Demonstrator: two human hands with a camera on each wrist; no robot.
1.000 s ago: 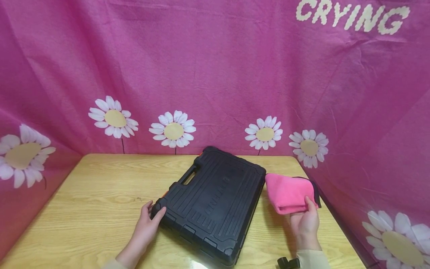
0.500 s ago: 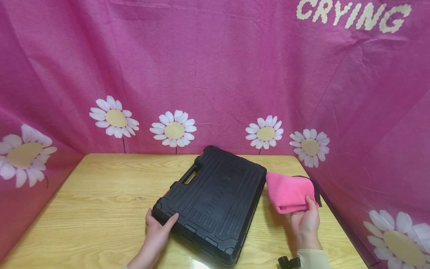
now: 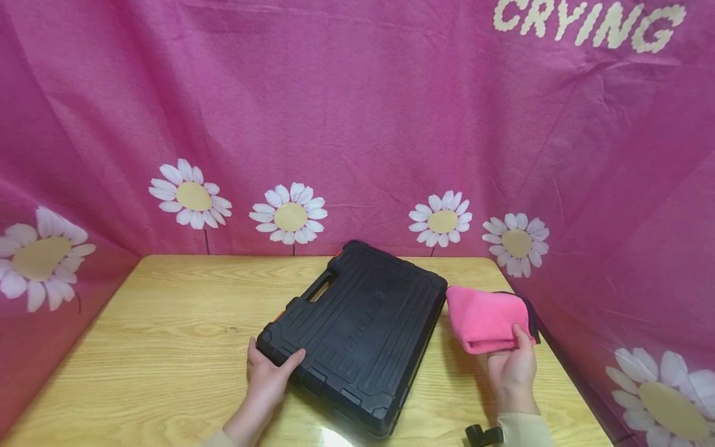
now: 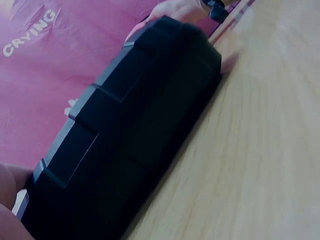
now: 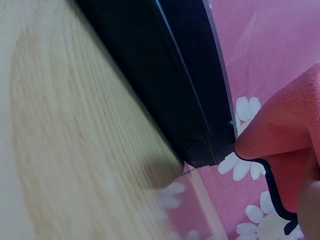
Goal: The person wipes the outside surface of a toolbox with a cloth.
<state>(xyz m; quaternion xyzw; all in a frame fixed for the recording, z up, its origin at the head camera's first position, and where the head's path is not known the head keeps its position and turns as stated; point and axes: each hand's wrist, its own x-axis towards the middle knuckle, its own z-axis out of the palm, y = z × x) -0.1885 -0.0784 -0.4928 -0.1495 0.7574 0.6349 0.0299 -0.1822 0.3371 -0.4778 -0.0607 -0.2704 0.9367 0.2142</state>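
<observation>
A black plastic tool case (image 3: 357, 338) with raised ribs lies at an angle on the table, its carry handle on the left side. My left hand (image 3: 265, 379) grips the case's near-left corner, thumb on top and fingers at the side. In the left wrist view the case's thick near side (image 4: 120, 115) fills the middle. My right hand (image 3: 512, 366) holds a folded pink cloth (image 3: 486, 316) with black edging, thumb on top and the other fingers mostly hidden below. The cloth is beside the case's far-right corner; in the right wrist view, its fold (image 5: 290, 120) meets the case's end.
The wooden table (image 3: 167, 335) extends left of the case. A pink curtain (image 3: 357, 124) printed with daisies hangs close behind the table and along both sides. A black strap mount (image 3: 483, 436) sits at the right wrist.
My left hand has slid right along the case's near-left corner, and its thumb lies farther in on the top. The case and the cloth have shifted slightly right.
</observation>
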